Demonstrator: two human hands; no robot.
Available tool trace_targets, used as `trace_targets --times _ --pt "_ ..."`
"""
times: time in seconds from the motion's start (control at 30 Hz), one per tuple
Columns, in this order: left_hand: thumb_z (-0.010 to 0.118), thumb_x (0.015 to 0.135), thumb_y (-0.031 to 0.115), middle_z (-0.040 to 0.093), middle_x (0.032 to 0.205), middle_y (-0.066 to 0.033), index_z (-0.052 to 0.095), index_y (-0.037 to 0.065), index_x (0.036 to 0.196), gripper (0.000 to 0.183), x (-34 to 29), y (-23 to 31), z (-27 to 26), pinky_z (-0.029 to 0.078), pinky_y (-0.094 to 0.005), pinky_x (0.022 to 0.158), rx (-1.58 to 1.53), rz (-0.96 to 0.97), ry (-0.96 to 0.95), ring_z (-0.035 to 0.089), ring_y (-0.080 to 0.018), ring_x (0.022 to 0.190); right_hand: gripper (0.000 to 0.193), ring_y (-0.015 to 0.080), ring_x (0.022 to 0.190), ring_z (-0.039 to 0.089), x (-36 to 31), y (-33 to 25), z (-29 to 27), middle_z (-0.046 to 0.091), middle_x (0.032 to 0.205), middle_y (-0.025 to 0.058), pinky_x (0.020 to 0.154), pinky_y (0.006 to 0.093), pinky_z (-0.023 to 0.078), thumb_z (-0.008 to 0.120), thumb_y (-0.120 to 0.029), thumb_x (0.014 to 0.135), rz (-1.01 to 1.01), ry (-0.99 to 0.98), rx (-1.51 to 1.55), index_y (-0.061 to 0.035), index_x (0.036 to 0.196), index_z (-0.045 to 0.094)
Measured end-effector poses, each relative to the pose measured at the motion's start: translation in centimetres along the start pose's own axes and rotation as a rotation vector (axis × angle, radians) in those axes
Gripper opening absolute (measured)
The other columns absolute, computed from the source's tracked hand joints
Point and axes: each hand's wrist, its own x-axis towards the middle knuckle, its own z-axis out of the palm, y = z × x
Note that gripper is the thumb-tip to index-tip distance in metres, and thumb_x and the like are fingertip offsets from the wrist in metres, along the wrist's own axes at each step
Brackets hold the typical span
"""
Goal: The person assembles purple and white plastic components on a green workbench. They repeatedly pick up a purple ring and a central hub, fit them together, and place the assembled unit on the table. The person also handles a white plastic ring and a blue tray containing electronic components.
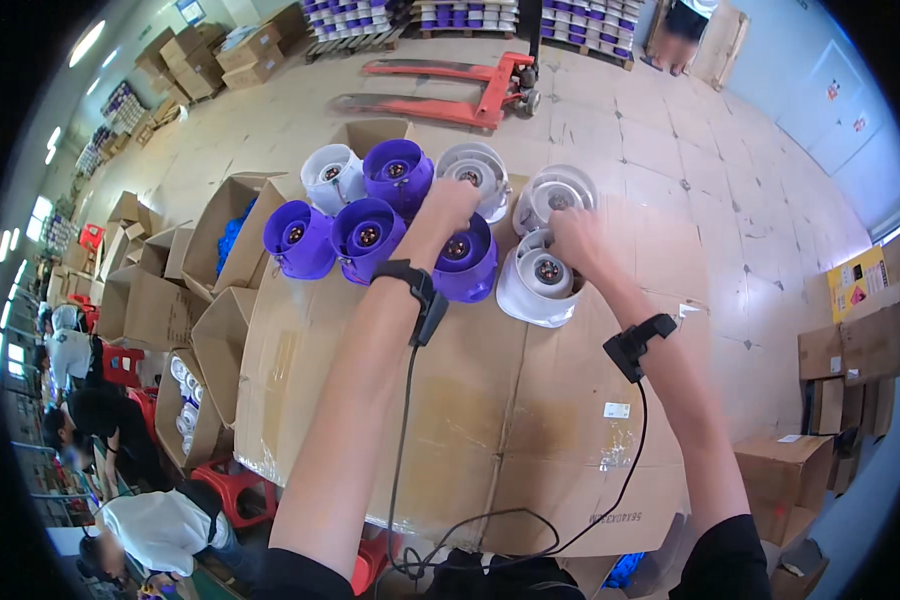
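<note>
Several round, cup-like plastic housings stand in two rows on a cardboard sheet (420, 400), some purple, some white, most showing copper-coloured parts in the centre. My left hand (454, 203) reaches into the far white housing (473, 160), its fingers curled in at the middle. Under that wrist sits a purple housing (467, 280). To the right, my right hand (574, 238) is closed at the centre of another white housing (540, 185). Nearer to me, a white housing (535, 305) stands just below this hand. Whatever the fingertips pinch is hidden in both hands.
Left of the cardboard are open cartons (250, 235) and a red stool (235, 490), with people (160, 530) working beyond. A red pallet jack (480, 95) lies ahead, before loaded pallets (460, 18). Cartons (785, 480) stand right. A black cable (400, 450) trails from my wrist straps.
</note>
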Motion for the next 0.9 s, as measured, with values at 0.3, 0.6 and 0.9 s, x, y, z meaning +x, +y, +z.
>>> trace_targets --times 0.3,0.6,0.9 --pt "0.075 0.063 0.013 0.069 0.076 -0.0163 0.071 0.007 0.076 0.014 -5.8 2.9 -0.1 0.057 -0.0441 0.067 -0.145 0.012 0.134 0.069 -0.0339 0.075 0.015 0.036 0.079 0.067 -9.2 1.9 -3.8 0.067 0.075 0.02 0.084 0.0444 0.048 0.067 -0.01 0.058 0.065 0.193 0.096 -0.0042 0.072 0.067" --pt "0.07 0.063 0.012 0.068 0.079 -0.0121 0.067 0.014 0.105 0.041 -25.5 6.8 -6.3 0.056 -0.044 0.067 -0.494 -0.181 0.219 0.068 -0.0326 0.076 0.034 0.0321 0.098 0.067 -24.0 -1.9 -11.0 0.071 0.101 0.018 0.085 0.0437 0.051 0.061 -0.017 0.077 -0.031 0.236 0.621 0.0002 0.105 0.071" --pt "0.068 0.061 0.01 0.067 0.087 -0.0125 0.07 0.012 0.104 0.042 -63.8 10.2 -7.7 0.054 -0.0431 0.069 -0.627 -0.71 0.519 0.065 -0.0316 0.083 0.024 0.0314 0.089 0.061 -29.6 -17.5 -5.6 0.063 0.089 0.0173 0.091 0.0479 0.048 0.061 -0.012 0.065 -0.3 0.175 0.562 -0.0004 0.086 0.063"
